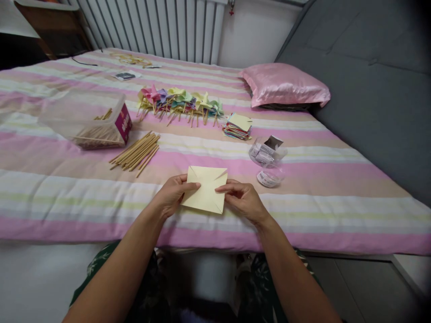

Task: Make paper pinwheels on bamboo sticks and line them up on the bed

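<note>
Between my two hands is a square of pale yellow paper (pixel 206 194), with slits running in from its corners. My left hand (pixel 174 192) pinches its left edge, thumb on top. At the right edge, my right hand (pixel 241 197) grips the same sheet with its fingers. Beyond the paper, to the left, lies a loose pile of thin wooden sticks (pixel 138 152). Several finished paper pinwheels (pixel 180 101) in pink, purple, yellow and green lie in a row farther back. Right of them sits a stack of coloured paper squares (pixel 238 124).
A clear plastic tub (pixel 84 112) with sticks lies on the left. Two small clear containers with labels, a larger one (pixel 266 152) and a smaller one (pixel 269 177), stand at right. A pink pillow (pixel 286 85) rests by the grey headboard (pixel 363 89). Striped bedding (pixel 319 211) covers the bed.
</note>
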The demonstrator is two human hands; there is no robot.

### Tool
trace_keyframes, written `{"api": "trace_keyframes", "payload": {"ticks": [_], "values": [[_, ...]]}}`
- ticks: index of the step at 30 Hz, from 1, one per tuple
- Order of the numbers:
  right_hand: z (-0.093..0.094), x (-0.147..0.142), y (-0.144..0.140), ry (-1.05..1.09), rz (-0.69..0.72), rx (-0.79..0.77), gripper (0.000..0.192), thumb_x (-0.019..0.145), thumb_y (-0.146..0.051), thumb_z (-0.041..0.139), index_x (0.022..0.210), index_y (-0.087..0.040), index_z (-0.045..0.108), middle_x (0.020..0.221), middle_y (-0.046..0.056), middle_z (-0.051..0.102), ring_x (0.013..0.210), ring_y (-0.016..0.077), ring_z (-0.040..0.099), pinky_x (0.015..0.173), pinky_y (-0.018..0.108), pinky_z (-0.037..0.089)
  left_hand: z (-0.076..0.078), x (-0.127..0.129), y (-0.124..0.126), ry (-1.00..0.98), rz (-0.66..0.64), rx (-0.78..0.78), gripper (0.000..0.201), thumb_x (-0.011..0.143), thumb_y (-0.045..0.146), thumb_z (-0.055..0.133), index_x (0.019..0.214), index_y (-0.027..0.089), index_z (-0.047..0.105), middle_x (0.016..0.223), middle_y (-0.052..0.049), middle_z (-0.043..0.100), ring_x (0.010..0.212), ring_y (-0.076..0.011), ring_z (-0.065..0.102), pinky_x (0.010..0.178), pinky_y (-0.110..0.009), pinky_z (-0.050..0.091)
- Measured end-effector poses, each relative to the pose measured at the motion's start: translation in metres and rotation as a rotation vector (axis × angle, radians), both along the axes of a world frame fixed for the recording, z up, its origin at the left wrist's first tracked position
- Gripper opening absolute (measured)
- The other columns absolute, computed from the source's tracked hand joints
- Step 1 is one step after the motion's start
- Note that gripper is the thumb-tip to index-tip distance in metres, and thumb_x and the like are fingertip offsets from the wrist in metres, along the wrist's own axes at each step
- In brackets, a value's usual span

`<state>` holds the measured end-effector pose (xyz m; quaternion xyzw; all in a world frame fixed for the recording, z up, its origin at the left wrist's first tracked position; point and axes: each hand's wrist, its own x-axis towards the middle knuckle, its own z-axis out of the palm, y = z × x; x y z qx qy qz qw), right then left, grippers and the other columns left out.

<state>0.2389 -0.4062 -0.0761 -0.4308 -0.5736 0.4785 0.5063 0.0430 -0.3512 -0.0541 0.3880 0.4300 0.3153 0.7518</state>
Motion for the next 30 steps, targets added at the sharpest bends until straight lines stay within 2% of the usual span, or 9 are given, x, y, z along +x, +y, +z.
{"api": "trace_keyframes", "payload": {"ticks": [2,7,17,25,30], "values": [[0.0001,0.0005,-0.0005,-0.055,0.009,-0.001,0.019,0.073,-0.014,0.062,0.083,-0.025,0.074,0.094,0.004,0.067,0.09,0.0173,0.062,0.076,0.03,0.048,0.0008,0.0008,-0.0011,0.003,-0.015,-0.009,0.044,0.06,0.018,0.074,0.102,0.01,0.068,0.081,-0.011,0.073,0.064,-0.0187,0.065,0.06,-0.028,0.049],[0.0012,0.0016,-0.0016,-0.091,0.023,-0.014,0.017,0.07,-0.012,0.063,0.077,-0.024,0.074,0.096,0.004,0.067,0.09,0.0179,0.062,0.077,0.03,0.047,0.0016,0.0013,-0.0028,0.006,-0.024,-0.009,0.045,0.06,0.021,0.076,0.102,0.008,0.067,0.079,-0.012,0.072,0.062,-0.0192,0.064,0.058,-0.028,0.048],[-0.0002,0.0022,-0.0032,-0.086,0.088,-0.092,0.009,0.068,-0.023,0.07,0.076,-0.023,0.074,0.086,0.004,0.07,0.082,0.0177,0.062,0.071,0.029,0.049,0.003,0.0003,-0.0048,0.01,-0.059,0.016,0.045,0.061,0.026,0.076,0.102,0.008,0.067,0.079,-0.012,0.072,0.062,-0.0193,0.064,0.059,-0.028,0.048],[0.002,0.0016,-0.0041,-0.041,0.168,-0.122,0.014,0.064,-0.031,0.076,0.075,-0.022,0.074,0.083,0.004,0.069,0.077,0.0166,0.063,0.066,0.027,0.05,0.0001,0.0003,-0.0041,0.009,-0.088,0.024,0.04,0.061,0.027,0.075,0.096,0.009,0.069,0.075,-0.011,0.072,0.06,-0.0177,0.063,0.056,-0.025,0.046],[0.0048,0.0004,-0.0047,-0.062,0.147,-0.152,0.016,0.063,-0.033,0.077,0.073,-0.021,0.073,0.074,0.003,0.07,0.067,0.0145,0.061,0.059,0.025,0.046,0.0001,0.0004,-0.0051,0.005,-0.105,0.018,0.037,0.062,0.027,0.075,0.094,0.009,0.07,0.073,-0.01,0.071,0.06,-0.0171,0.063,0.056,-0.025,0.046]]}}
